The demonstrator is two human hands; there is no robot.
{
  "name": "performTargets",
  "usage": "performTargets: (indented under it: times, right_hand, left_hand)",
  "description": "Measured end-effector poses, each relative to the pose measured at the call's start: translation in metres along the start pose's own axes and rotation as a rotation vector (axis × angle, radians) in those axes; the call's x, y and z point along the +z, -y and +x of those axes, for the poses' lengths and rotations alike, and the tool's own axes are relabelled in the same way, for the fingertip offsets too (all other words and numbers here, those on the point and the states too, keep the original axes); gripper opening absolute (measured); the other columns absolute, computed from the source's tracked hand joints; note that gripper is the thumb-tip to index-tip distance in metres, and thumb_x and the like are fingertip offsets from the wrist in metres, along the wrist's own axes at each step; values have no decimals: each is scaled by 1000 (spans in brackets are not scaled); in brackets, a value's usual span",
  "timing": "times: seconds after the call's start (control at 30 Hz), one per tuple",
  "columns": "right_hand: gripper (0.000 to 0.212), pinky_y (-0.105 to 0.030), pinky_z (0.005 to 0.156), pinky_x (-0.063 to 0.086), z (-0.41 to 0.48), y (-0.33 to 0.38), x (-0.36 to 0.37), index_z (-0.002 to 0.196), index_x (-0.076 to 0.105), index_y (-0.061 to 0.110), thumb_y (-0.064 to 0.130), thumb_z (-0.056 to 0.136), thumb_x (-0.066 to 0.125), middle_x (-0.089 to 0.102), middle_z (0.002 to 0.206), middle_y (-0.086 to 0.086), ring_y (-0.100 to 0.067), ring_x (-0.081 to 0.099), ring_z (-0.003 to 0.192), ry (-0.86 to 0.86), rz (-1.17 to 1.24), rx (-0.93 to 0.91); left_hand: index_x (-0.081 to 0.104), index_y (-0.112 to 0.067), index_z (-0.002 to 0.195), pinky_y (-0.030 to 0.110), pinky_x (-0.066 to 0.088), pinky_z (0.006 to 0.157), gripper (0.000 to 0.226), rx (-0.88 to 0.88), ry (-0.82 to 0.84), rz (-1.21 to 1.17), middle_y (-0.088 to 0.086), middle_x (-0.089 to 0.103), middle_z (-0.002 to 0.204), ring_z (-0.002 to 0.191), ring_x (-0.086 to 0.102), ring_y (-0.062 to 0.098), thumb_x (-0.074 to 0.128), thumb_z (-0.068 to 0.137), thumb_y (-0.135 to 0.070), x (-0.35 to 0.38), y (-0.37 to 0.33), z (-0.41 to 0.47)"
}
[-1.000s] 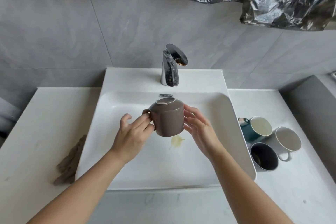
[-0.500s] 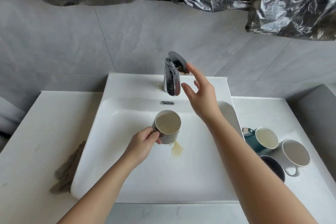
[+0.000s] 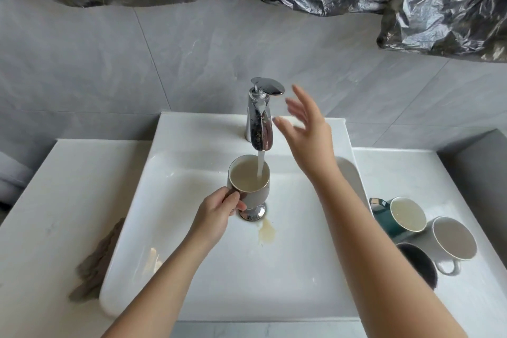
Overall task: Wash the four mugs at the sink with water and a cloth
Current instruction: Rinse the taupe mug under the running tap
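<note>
As tap water (image 3: pixel 260 166) pours in, the brown mug (image 3: pixel 254 197) holds murky liquid.

The black mug (image 3: pixel 425 263) sits half hidden behind the right forearm — the fingers (image 3: pixel 295 108) of the right hand (image 3: pixel 310 134) are blurred.

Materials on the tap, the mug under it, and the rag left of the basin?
Tap: polished, chrome-look metal, with mirror reflections along the spout.
Held mug: probably glazed ceramic, glossy taupe outside, pale inside, with highlights on the wall.
Rag: soft fabric, matte brown, lying in crumpled folds; the fibre type cannot be told.
</note>
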State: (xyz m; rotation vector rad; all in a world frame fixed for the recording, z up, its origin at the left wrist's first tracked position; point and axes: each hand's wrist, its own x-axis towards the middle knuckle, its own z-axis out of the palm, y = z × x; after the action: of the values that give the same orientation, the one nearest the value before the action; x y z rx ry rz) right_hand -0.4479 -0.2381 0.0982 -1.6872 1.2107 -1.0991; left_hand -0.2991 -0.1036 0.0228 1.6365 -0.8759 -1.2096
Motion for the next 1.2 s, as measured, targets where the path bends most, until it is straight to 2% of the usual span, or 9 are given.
performTargets:
  times: [0.1,0.23,0.33,0.43,0.53,0.7,0.93,1.1,1.2]
  right_hand:
    - [56,-41,102,50,-47,-41,0,142,45,25,32,92,68,57,135,-3,-17,59,118,-3,206,413]
    - [57,-47,90,56,-88,-70,11,140,46,28,37,89,68,60,113,-7,-25,66,101,326,690,812]
    - [63,-51,94,55,-91,-75,19,140,48,23,26,80,67,56,102,-10,-23,60,91,286,805,775]
    - [34,-45,89,55,-85,-74,21,128,59,24,20,94,59,49,81,0,-12,53,68,272,696,747]
    - [32,-44,86,56,-75,-75,15,129,59,28,22,99,50,47,81,3,-11,47,69,312,540,720]
    - [45,-34,76,56,-65,-69,17,137,52,21,32,94,60,56,88,4,-2,56,66,400,299,673]
    - [64,-34,89,57,-69,-71,11,139,38,34,39,86,73,63,119,5,-4,66,99,455,278,622]
    - [15,-34,83,57,-101,-91,5,106,67,20,30,95,66,65,116,4,-15,63,107,229,191,461]
    - [36,-33,79,59,-108,-91,8,87,68,9,44,91,63,57,104,-1,-11,63,93,194,173,407]
  left_hand:
    - [66,-12,77,51,46,99,31,23,10,-31,-4,72,80,100,59,35,50,81,-38,4,5,0]
    - [64,-8,78,47,47,99,31,56,79,-41,-4,69,76,88,64,19,49,83,-35,15,10,-3]
    - [63,-9,77,43,49,98,29,100,135,1,-3,68,77,87,66,16,50,85,-34,20,13,-6]
    - [63,-17,82,29,47,86,27,172,62,120,-3,66,81,85,62,9,47,85,-38,11,15,-6]
    - [57,-14,107,22,39,89,27,551,-126,585,-2,58,107,103,54,13,39,89,-24,-15,14,1]
    - [64,-17,105,34,35,94,28,1032,59,1178,-3,61,110,114,52,18,51,81,-12,-16,5,20]
    - [57,-24,53,25,34,58,33,785,252,1603,-8,51,46,49,53,11,85,42,-11,0,11,41]
    - [52,-21,51,19,37,49,46,798,103,1359,-6,50,42,41,53,14,95,42,-34,14,10,33]
    - [58,-18,61,26,38,56,33,751,48,1307,-3,59,52,52,61,19,87,63,-32,23,3,30]
